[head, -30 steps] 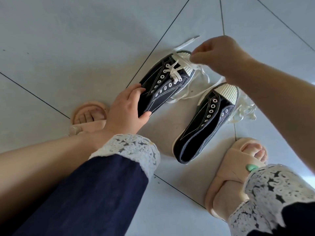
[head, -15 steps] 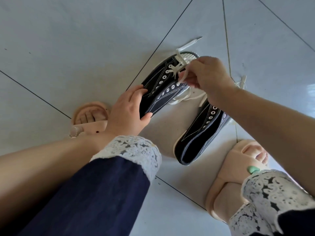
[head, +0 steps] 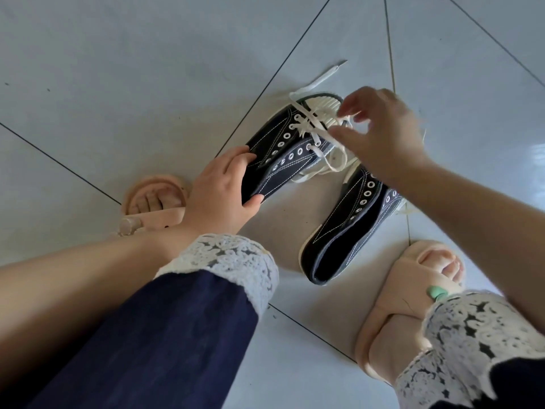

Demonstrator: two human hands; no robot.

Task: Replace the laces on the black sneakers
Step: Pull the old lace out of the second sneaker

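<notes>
Two black canvas sneakers with white stitching and cream toe caps lie on the tiled floor. My left hand (head: 219, 191) grips the heel end of the left sneaker (head: 283, 154). A white lace (head: 309, 122) is threaded only through its eyelets near the toe, with one end trailing past the toe. My right hand (head: 380, 134) hovers over the toe end, blurred, its fingers curled at a strand of that lace. The right sneaker (head: 345, 225) lies beside it with bare eyelets; my right forearm hides its toe.
My feet in beige sandals (head: 404, 293) (head: 153, 202) flank the sneakers. Dark blue trouser legs with white lace hems (head: 233, 267) fill the near foreground. More loose white lace (head: 408, 209) lies by the right sneaker. Pale floor tiles (head: 118, 69) stretch beyond.
My right hand dropped from above the toe to the laced eyelets, then shifted slightly right and up with a lace strand. My left hand stayed on the heel.
</notes>
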